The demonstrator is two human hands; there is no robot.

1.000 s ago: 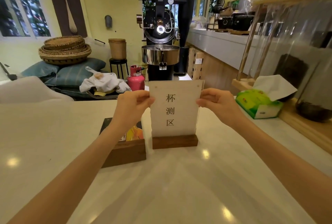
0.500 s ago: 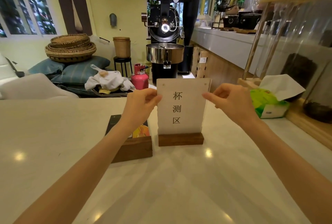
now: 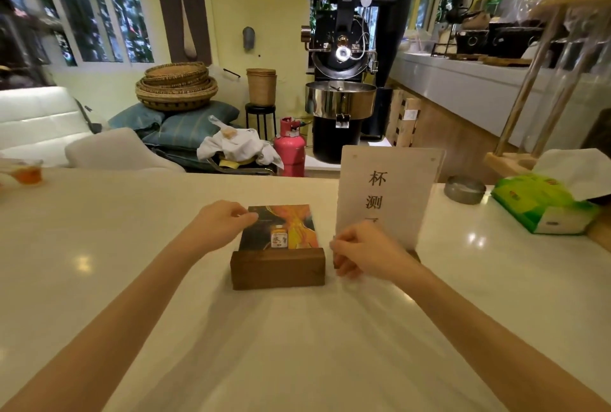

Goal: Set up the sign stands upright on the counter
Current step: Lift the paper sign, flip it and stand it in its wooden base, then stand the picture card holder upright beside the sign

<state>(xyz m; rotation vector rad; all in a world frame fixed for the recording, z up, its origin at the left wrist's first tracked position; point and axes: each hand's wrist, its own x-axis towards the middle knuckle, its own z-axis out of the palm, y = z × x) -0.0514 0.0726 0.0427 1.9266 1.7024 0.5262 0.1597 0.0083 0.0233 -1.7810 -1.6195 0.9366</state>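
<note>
Both hands have left the upright white sign (image 3: 386,200). Left hand (image 3: 220,224), fingers curled, touches the flat picture sign (image 3: 281,226); right hand (image 3: 363,254) loosely clenched, empty. Pinch both panel edges, tip upright.

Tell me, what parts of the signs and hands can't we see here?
- Head view: right hand covers the white sign's bottom character and its base.
- Colourful sign lies tilted back; small bottle label too tiny to read.
- Left hand: fingertips at that sign's edge, blurred; grip unclear.
</note>
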